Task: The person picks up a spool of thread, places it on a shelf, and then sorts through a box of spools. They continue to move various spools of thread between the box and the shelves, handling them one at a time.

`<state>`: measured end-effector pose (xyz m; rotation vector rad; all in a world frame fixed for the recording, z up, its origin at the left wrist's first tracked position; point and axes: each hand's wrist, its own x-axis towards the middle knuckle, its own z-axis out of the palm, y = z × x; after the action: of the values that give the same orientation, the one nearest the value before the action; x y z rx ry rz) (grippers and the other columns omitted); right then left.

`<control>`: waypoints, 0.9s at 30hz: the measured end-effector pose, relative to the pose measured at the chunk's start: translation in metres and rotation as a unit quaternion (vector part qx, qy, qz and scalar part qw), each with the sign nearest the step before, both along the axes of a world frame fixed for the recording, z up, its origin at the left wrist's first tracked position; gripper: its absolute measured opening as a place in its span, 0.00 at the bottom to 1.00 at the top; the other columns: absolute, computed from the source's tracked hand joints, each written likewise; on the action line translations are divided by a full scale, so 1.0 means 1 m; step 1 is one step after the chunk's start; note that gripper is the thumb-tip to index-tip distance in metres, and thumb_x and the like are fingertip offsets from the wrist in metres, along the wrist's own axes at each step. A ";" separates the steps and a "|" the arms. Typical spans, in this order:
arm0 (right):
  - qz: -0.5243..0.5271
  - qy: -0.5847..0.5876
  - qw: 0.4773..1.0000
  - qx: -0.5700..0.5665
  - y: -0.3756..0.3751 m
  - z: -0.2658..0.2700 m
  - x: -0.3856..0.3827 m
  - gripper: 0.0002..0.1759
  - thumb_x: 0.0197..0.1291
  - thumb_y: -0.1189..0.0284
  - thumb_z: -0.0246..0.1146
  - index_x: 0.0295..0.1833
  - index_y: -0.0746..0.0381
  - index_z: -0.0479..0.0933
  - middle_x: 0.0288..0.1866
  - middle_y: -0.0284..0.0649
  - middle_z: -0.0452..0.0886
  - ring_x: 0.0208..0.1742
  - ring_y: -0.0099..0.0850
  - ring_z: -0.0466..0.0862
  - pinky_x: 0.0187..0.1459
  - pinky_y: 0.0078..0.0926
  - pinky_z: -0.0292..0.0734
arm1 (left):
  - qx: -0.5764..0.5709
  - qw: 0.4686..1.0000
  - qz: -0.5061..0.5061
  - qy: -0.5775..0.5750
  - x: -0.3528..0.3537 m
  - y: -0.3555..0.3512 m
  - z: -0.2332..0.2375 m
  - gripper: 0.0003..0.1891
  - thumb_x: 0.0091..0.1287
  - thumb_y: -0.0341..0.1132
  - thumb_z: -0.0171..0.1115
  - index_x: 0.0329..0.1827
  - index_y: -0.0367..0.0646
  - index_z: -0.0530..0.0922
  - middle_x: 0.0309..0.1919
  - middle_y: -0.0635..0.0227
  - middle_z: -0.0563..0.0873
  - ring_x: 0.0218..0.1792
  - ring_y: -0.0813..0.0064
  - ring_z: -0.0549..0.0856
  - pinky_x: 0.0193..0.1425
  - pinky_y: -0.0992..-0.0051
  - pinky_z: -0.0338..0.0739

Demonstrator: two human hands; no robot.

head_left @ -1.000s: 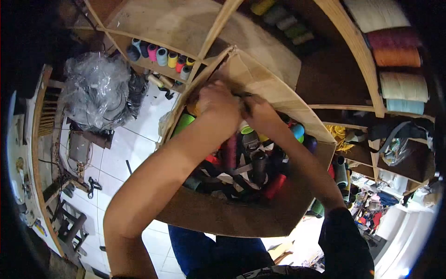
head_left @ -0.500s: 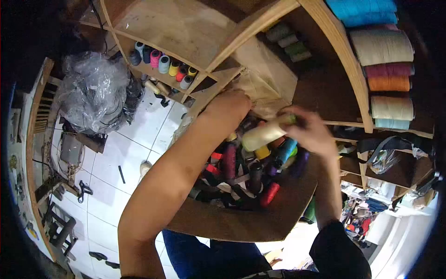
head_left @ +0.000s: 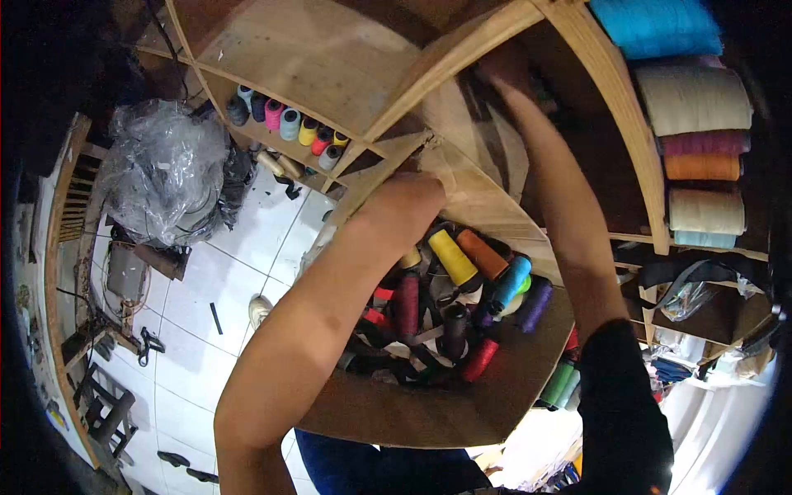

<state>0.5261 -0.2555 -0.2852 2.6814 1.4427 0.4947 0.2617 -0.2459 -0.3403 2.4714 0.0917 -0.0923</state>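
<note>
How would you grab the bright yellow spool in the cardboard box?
I'd probably come from above and pinch the bright yellow spool across its middle: it lies slanted, long side showing through the open top of the cardboard box, beside the orange spool.

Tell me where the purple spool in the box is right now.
In the head view, the purple spool lies inside the cardboard box, toward its right side, just right of the blue spool.
</note>
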 end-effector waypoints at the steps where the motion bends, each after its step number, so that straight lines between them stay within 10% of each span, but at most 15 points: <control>1: -0.004 -0.034 0.996 -0.080 0.013 -0.004 0.010 0.27 0.65 0.57 0.53 0.61 0.66 0.68 0.61 0.52 0.72 0.61 0.41 0.73 0.63 0.43 0.66 | -0.012 1.000 -0.009 -0.011 -0.001 0.001 0.001 0.11 0.56 0.22 0.55 0.42 0.33 0.75 0.41 0.50 0.82 0.47 0.53 0.82 0.51 0.63 0.77; 13: -0.015 0.085 0.996 0.011 -0.007 0.011 0.013 0.23 0.63 0.59 0.57 0.56 0.65 0.73 0.50 0.45 0.78 0.47 0.34 0.79 0.49 0.32 0.73 | -0.085 0.995 -0.041 -0.020 0.001 0.007 0.023 0.18 0.53 0.28 0.60 0.47 0.33 0.72 0.41 0.47 0.81 0.46 0.49 0.81 0.51 0.59 0.76; 20: -0.037 0.559 0.825 0.081 -0.107 0.096 -0.120 0.21 0.55 0.59 0.67 0.47 0.63 0.78 0.36 0.35 0.81 0.32 0.22 0.80 0.34 0.16 0.74 | -0.201 0.969 -0.030 -0.142 0.002 0.006 0.036 0.24 0.49 0.36 0.66 0.47 0.34 0.71 0.39 0.47 0.82 0.44 0.48 0.81 0.48 0.58 0.75; 27: 0.115 0.297 0.948 0.018 -0.139 0.102 -0.174 0.25 0.47 0.65 0.72 0.49 0.68 0.77 0.40 0.47 0.82 0.33 0.29 0.85 0.35 0.26 0.79 | -0.297 0.934 0.022 -0.196 0.001 -0.005 0.059 0.43 0.46 0.42 0.76 0.64 0.43 0.61 0.33 0.55 0.83 0.35 0.63 0.83 0.42 0.68 0.76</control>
<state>0.3517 -0.3940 -0.1837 2.8384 1.9043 -0.3283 0.2632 -0.2514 -0.2810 1.8382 -0.0486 0.3470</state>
